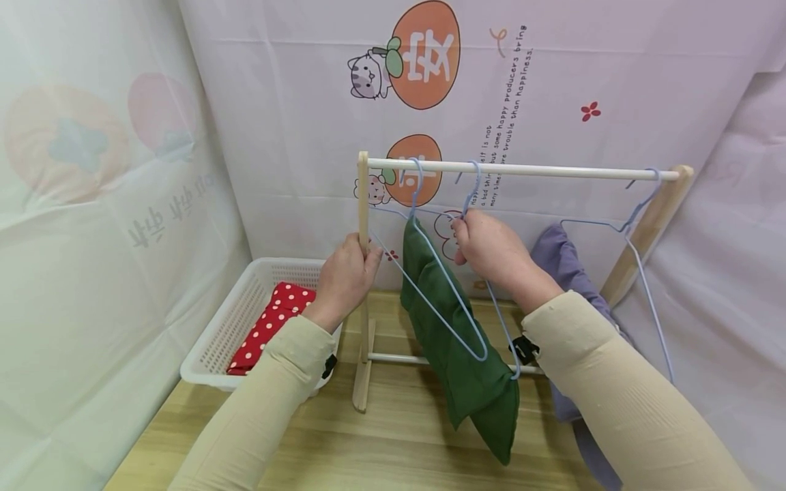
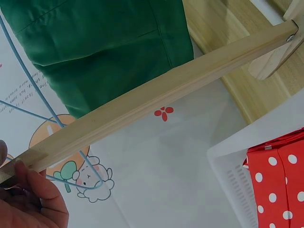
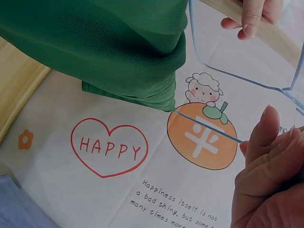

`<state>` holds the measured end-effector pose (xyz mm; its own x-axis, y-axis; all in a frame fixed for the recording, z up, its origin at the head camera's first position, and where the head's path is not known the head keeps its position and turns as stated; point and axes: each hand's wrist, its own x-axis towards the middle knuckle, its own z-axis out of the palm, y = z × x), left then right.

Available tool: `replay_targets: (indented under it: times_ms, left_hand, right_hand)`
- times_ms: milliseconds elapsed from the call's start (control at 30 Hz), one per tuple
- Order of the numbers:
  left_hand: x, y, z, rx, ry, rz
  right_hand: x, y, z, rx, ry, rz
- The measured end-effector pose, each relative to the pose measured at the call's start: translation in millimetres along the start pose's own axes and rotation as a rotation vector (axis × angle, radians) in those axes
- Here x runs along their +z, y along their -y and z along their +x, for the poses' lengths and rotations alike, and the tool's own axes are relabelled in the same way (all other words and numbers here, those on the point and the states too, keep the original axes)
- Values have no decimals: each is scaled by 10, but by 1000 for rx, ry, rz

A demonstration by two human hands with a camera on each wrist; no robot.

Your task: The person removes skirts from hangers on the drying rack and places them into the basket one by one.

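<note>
A dark green cloth (image 1: 451,341), plain and soft-looking, with creases and a pointy bottom corner, is draped on a blue hanger (image 1: 477,181) under the white rod (image 1: 552,170). The hanger's neck is pinched by the right hand (image 1: 497,249), fingers curled in. A wooden post (image 1: 364,198) is gripped by the left hand (image 1: 344,281), fingers bent around it. A red cloth with white dots (image 1: 276,324) is held in a white basket (image 1: 211,341) on the counter (image 1: 393,436).

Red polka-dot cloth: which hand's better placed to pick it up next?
Left hand, I'd say: it grips the wooden post, beside the white basket holding the red polka-dot cloth; the right hand is farther off, at a blue hanger.
</note>
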<state>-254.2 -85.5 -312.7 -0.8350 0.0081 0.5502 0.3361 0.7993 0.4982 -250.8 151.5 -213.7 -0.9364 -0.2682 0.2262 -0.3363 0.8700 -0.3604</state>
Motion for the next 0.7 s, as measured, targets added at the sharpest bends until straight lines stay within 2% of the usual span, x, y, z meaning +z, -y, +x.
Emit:
replay_targets:
  times_ms: [200, 433, 533, 700]
  left_hand:
    - [-8, -3, -55, -14, -27, 16]
    - [4, 10, -144, -11, -95, 6]
    - [15, 12, -188, -5, -146, 7]
    - [22, -15, -258, 45, -279, -18]
  right_hand:
    - [1, 4, 1, 7, 10, 5]
    - [1, 4, -2, 10, 12, 9]
    - [0, 6, -4, 6, 9, 7]
    - [-4, 12, -11, 0, 1, 4]
